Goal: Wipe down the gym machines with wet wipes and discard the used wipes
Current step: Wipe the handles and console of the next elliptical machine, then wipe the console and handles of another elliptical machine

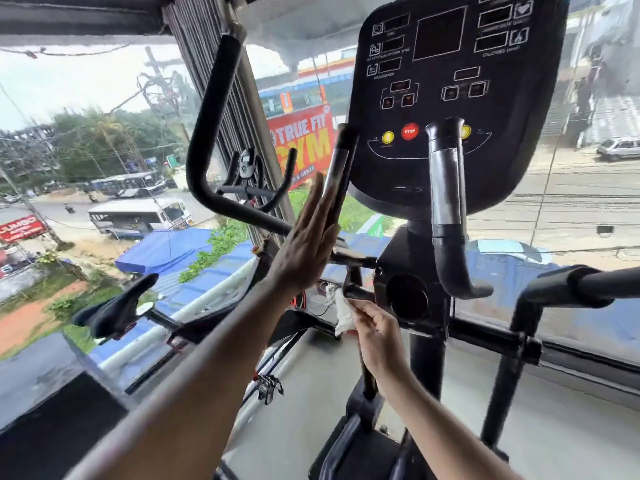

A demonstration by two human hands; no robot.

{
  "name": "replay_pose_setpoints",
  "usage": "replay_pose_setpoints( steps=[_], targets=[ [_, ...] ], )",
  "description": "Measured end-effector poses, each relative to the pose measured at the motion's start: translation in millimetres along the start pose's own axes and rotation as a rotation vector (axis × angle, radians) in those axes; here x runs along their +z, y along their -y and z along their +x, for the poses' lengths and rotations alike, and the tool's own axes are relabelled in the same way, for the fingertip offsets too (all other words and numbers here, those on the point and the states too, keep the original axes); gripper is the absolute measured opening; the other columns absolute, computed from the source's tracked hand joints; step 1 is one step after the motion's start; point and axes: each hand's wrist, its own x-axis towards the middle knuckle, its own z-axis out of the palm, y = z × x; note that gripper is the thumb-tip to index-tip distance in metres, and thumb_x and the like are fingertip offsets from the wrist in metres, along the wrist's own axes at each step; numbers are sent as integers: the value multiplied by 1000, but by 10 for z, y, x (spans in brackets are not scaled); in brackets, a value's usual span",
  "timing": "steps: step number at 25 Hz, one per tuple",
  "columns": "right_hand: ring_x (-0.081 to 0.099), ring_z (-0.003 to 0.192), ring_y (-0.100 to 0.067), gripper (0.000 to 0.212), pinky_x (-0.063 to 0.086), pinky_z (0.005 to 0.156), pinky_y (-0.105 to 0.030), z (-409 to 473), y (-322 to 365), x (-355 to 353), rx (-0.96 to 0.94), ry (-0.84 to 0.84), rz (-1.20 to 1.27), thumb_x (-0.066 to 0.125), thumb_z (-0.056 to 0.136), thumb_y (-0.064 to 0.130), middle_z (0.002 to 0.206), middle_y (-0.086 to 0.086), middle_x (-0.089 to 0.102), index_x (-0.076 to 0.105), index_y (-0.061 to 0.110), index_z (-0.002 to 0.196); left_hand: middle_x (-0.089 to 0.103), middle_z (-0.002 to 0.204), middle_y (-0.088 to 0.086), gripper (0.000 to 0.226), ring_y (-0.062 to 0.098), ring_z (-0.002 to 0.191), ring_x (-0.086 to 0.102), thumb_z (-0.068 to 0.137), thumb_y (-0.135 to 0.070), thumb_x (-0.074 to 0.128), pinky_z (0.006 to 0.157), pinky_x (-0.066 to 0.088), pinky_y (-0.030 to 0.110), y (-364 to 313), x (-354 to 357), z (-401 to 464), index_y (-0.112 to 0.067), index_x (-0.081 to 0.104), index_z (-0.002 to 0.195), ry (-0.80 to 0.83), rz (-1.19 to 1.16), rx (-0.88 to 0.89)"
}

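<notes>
Pressing flat-fingered on the left handlebar (341, 174), left hand (308, 244); right hand (375, 327) pinches wipe (344, 315) below.

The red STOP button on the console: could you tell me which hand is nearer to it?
Left. The left hand rests flat against the inner handlebar, just below-left of the STOP button; the right hand holds the wipe far lower.

Two hands (304, 247) — one wipe (344, 315)
</notes>
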Motion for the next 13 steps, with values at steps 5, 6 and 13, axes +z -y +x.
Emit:
replay_pose_setpoints(
  steps=[5,6,13],
  targets=[
    [71,86,-3,29,55,81,-23,-750,-257,-16,105,239,-147,61,86,38,98,13,77,77,29,109,23,170,-2,60,1,156,17,108,-26,53,126,17,23,-327,-127,-2212,-19,28,162,-32,-17,-445],
    [70,83,-2,35,54,78,-22,-960,-288,27,105,294,-177,62,83,41,97,12,78,76,26,111,27,167,-7,58,-5,152,22,107,-34,53,124,21,21,-478,-169,-2681,-27,29,160,-16,-26,-554],
    [70,79,0,14,54,69,-19,-2783,-352,533,25,914,-347,76,90,17,83,14,75,71,30,90,68,124,-16,47,-9,96,68,104,-29,60,86,57,21,-2133,-779,-5279,-57,44,139,-134,-64,-1203]
  ],
)
